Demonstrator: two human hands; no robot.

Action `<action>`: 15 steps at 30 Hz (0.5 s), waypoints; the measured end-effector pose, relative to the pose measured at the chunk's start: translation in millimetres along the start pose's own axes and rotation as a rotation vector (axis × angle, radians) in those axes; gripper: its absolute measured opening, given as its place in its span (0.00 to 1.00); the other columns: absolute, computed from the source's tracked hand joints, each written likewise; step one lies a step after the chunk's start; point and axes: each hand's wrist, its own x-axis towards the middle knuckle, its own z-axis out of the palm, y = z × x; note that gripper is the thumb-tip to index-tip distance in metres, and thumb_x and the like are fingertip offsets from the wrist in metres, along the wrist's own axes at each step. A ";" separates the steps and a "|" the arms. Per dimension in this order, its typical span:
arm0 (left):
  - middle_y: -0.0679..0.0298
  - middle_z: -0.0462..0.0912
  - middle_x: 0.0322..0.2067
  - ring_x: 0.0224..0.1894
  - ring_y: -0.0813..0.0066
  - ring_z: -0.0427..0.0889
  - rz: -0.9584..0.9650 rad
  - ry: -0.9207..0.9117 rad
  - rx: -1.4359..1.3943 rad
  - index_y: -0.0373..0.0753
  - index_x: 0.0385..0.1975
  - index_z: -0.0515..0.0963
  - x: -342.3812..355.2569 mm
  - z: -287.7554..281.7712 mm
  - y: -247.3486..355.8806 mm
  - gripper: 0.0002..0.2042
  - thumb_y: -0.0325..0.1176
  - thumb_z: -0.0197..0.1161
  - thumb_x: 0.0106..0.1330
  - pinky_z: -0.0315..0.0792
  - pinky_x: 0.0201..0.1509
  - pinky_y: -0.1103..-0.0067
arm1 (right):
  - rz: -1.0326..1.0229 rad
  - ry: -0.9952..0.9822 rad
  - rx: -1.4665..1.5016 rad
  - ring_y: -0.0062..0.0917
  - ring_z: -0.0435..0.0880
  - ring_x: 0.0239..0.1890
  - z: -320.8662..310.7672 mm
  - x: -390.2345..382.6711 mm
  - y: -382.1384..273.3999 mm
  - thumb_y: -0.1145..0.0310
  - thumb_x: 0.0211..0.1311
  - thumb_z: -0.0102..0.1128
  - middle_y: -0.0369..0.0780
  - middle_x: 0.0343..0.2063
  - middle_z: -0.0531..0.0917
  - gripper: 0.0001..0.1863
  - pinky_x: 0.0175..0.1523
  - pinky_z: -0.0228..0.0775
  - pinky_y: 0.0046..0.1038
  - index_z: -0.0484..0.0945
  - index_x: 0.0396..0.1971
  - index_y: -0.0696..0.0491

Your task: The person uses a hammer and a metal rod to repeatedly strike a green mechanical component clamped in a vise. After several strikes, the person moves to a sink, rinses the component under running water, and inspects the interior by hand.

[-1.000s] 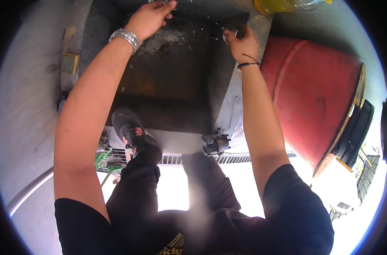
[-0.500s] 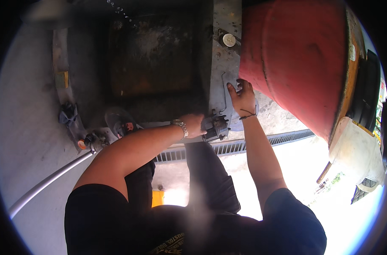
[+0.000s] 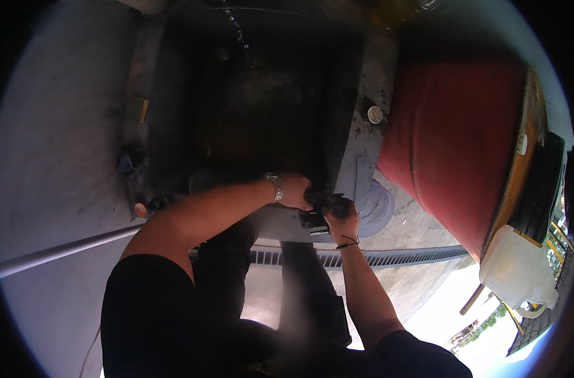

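Note:
At the near right corner of a dark square basin (image 3: 356, 135), I have both hands on a dark, blocky metal part (image 3: 314, 222). My left hand (image 3: 294, 191), with a metal watch at the wrist, has its fingers closed around the part's left side. From the right, my right hand (image 3: 342, 223) grips it too, fingers curled and thumb side toward the part. The part's underside and some fingertips are hidden in shadow. A thin bent wire rod (image 3: 357, 169) lies on the basin's right ledge, just beyond my right hand.
A large red drum (image 3: 463, 145) stands at the right, with a white jug (image 3: 517, 268) near it. A round pale cap (image 3: 375, 114) sits on the ledge. Water drops (image 3: 235, 26) fall at the far side. A pale pipe (image 3: 72, 249) runs left; a floor grate (image 3: 388, 257) crosses below.
My right hand has left the ledge near the wire rod and come down and left to grip the metal part. The view has shifted, so the basin appears lower and farther right.

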 end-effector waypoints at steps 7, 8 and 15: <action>0.61 0.79 0.55 0.52 0.71 0.79 -0.055 0.591 -1.059 0.37 0.64 0.72 -109.5 -174.0 -102.1 0.41 0.70 0.52 0.66 0.74 0.54 0.71 | -0.361 -0.186 0.440 0.33 0.85 0.47 53.0 158.4 -216.2 0.53 0.51 0.76 0.48 0.42 0.86 0.36 0.55 0.73 0.30 0.77 0.50 0.68; 0.60 0.75 0.59 0.56 0.69 0.76 -0.002 0.712 -1.176 0.37 0.67 0.67 -115.1 -191.9 -106.2 0.42 0.70 0.50 0.67 0.72 0.57 0.69 | -0.322 -0.182 0.491 0.31 0.83 0.46 65.2 178.3 -254.2 0.52 0.51 0.75 0.48 0.45 0.85 0.39 0.53 0.74 0.30 0.74 0.52 0.69; 0.63 0.66 0.69 0.66 0.62 0.67 0.472 1.130 -1.461 0.49 0.73 0.56 -117.0 -275.7 -87.2 0.45 0.75 0.47 0.64 0.59 0.67 0.59 | -0.287 -0.468 1.020 0.33 0.81 0.50 109.5 228.3 -420.1 0.46 0.59 0.66 0.47 0.50 0.81 0.38 0.53 0.74 0.34 0.75 0.54 0.66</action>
